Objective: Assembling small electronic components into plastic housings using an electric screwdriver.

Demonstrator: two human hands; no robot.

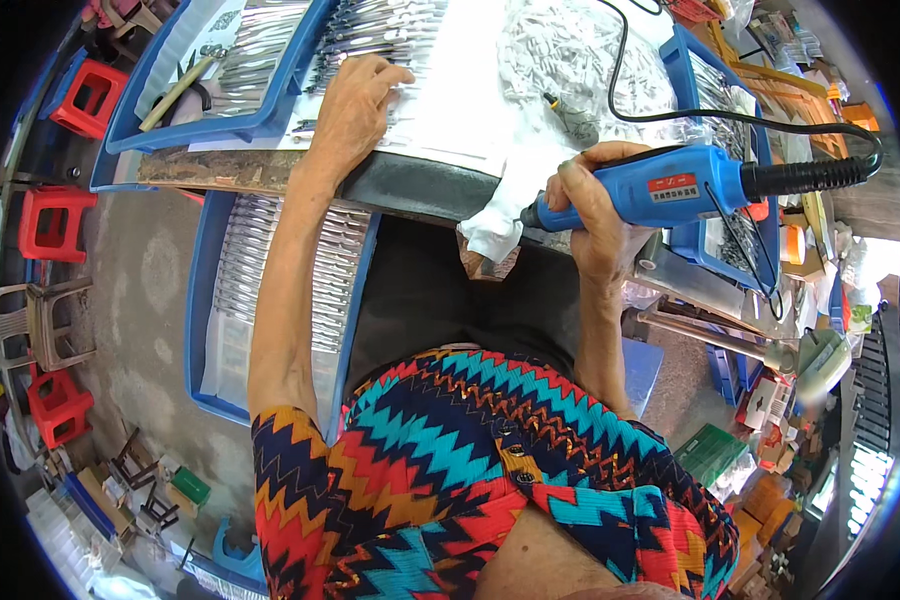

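Note:
My right hand [600, 215] grips a blue handheld rotary grinder [665, 188], its nose pointing left at the bench edge. A crumpled white cloth [495, 232] lies over the edge beside that nose, above a small wooden block [488, 265]. My left hand [353, 112] reaches over the bench to a row of slim metal tools [395, 35] on a white sheet. Its fingers are bent down at the near end of the row. The fingertips, and whatever they pinch, are hidden.
Blue trays of metal tools stand on the bench at left [270, 125] and right [682, 70], and another tray [195, 330] sits lower left. A clear plastic bag of small parts [580, 60] lies farther back. The grinder's black cable [710, 115] loops over the right side. Red stools [55, 220] stand leftward.

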